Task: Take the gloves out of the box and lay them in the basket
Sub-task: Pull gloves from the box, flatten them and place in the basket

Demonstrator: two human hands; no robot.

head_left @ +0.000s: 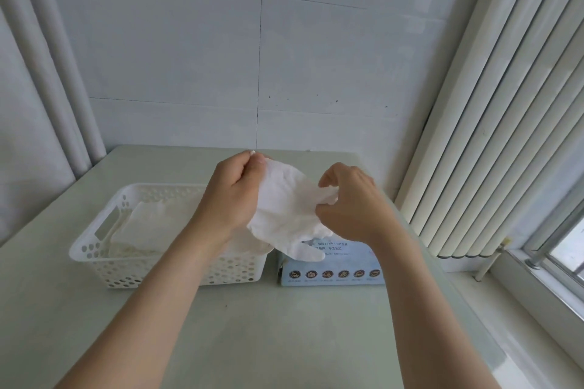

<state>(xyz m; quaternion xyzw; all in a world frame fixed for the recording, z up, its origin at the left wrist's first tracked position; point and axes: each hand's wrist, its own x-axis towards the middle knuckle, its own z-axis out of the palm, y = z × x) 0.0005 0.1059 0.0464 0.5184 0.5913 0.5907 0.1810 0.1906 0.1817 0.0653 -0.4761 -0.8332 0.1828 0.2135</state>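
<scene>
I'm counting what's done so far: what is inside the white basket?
In the basket lie stacked gloves, flat and pale. The left hand and the held glove cover its right end, so no count is possible.

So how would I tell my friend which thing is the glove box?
Find the pale green table by the tiled wall. Two things sit side by side on it; the box is the right-hand one, partly behind the white glove. It is light blue with little round pictures along its front, while the basket beside it is white and full of holes.
</scene>
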